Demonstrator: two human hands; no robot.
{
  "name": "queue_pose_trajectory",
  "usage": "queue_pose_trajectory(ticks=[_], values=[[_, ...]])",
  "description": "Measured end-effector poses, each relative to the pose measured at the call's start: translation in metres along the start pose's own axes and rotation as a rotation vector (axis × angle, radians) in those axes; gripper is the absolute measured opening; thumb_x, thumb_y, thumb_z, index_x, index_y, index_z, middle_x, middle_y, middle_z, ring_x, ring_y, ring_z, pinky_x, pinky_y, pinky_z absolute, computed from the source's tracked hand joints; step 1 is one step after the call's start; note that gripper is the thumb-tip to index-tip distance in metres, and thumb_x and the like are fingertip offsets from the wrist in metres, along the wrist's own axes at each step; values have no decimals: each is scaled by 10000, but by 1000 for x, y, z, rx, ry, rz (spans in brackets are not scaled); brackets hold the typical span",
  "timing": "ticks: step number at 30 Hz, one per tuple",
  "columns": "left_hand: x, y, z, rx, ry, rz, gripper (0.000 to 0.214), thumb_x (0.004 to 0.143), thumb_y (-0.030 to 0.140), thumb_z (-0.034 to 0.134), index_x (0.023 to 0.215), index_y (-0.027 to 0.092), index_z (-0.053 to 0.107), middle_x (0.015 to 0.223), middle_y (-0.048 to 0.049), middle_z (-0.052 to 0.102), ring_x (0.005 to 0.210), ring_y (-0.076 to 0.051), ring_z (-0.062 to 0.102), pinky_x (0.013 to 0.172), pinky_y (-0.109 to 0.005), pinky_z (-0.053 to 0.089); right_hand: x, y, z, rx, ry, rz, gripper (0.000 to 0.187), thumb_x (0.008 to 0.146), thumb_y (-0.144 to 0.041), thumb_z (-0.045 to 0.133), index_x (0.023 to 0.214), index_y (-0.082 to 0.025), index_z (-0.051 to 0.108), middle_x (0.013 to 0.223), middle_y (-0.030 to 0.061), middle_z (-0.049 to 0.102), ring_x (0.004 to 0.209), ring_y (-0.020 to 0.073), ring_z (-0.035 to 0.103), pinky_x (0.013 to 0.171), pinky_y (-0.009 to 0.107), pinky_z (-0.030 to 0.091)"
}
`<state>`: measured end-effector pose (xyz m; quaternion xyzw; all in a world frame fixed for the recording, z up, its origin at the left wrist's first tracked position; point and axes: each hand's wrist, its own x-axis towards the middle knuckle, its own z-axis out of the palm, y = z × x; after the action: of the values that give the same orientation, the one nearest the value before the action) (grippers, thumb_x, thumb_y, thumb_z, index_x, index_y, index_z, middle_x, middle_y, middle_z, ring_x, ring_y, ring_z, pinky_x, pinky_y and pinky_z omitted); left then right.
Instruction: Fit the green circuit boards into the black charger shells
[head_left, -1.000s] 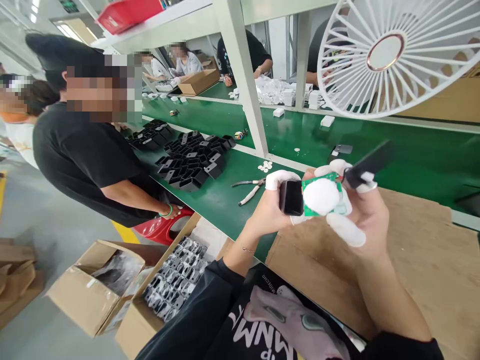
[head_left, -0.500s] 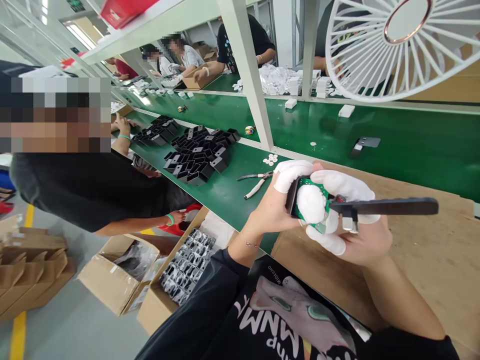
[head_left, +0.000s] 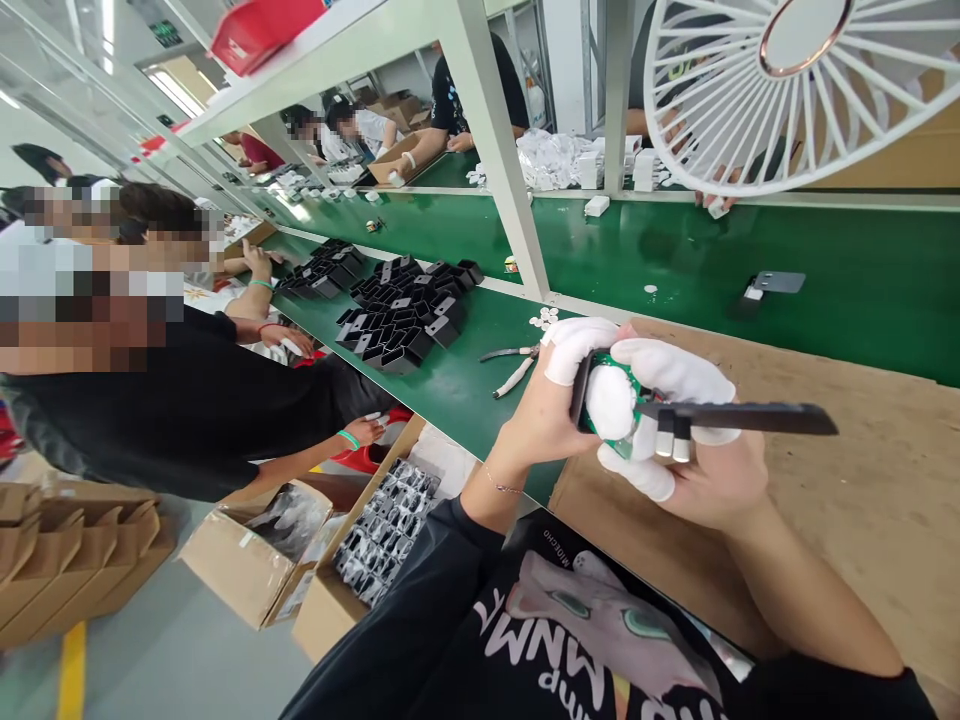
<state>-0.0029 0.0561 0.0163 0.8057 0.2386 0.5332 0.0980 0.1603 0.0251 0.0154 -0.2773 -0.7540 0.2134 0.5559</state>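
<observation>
The hands (head_left: 544, 415) wear white finger cots (head_left: 574, 345), with a thin bracelet (head_left: 501, 487) and black printed shirt (head_left: 570, 630).

Your left hand (head_left: 541, 418) and right hand (head_left: 712, 480) met in front of your chest, touching, forearms raised, bare from black sleeves. Left thumb up top, fingers curled tight in a grip. Right fingers (head_left: 679, 370) wrapped over, clamped. White cots on fingertips of both.

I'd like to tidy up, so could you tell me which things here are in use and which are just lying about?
In hand: board, black case (left hand); black plate (right hand).
Lying about: pliers, black shells, white discs, fan, boxes.
</observation>
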Motion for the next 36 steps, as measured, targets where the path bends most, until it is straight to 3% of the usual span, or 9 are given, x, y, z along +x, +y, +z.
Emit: queue_pose_trajectory(ticks=[3,8,13,17,21,24,27,36], values=[[-1,0,0,-4,-3,-14,650,783,626,657,1234,206,452,1151,-94,563,1066,-255,566,909,-454,473,3,-2,0,-66,29,-111,566,789,-299,715,1312,-321,501,1260,44,632,1205,293,609,1035,439,540],[-3,0,-1,11,-15,-43,648,790,647,630,1239,215,454,1162,-96,559,1066,-259,568,913,-455,472,1,-3,-1,-98,9,-79,548,800,-346,716,1307,-307,510,1303,62,613,1243,308,583,1050,452,530],[-2,0,0,-9,-24,-49,626,800,652,606,1247,240,457,1169,-81,560,1072,-247,574,928,-452,474,1,-5,-1,-89,-19,-97,637,818,-252,698,1397,-316,439,1292,75,627,1215,279,614,1039,416,551],[-5,-1,5,-41,17,-99,609,805,643,600,1244,254,437,1194,-93,557,1112,-254,572,949,-462,480,3,-6,2,-138,26,-134,594,840,-227,668,1385,-302,443,1254,67,661,1168,261,649,1019,397,568],[-8,-1,8,-23,24,-161,655,789,711,567,1232,250,427,1174,-107,578,1100,-263,587,947,-478,491,3,-6,2,-211,24,-173,434,864,-236,639,1283,-238,528,1269,97,659,1129,246,672,955,351,598],[-8,2,9,-36,21,-176,673,774,720,584,1226,240,451,1168,-111,595,1115,-272,601,970,-480,489,3,-8,0,-244,7,-188,462,887,-239,614,1330,-229,485,1298,97,644,1167,240,650,975,347,585],[-6,4,9,-42,28,-175,647,788,718,566,1218,244,468,1150,-105,607,1097,-258,620,957,-448,510,3,-9,-3,-304,8,-203,507,909,-272,592,1385,-224,423,1306,107,636,1206,250,625,995,371,574],[-6,1,7,-9,27,-79,615,822,683,550,1247,248,458,1139,-101,598,1075,-243,616,930,-423,528,2,-10,-6,-337,-49,-207,434,912,-295,593,1320,-198,482,1327,110,623,1256,230,588,1032,336,551]])
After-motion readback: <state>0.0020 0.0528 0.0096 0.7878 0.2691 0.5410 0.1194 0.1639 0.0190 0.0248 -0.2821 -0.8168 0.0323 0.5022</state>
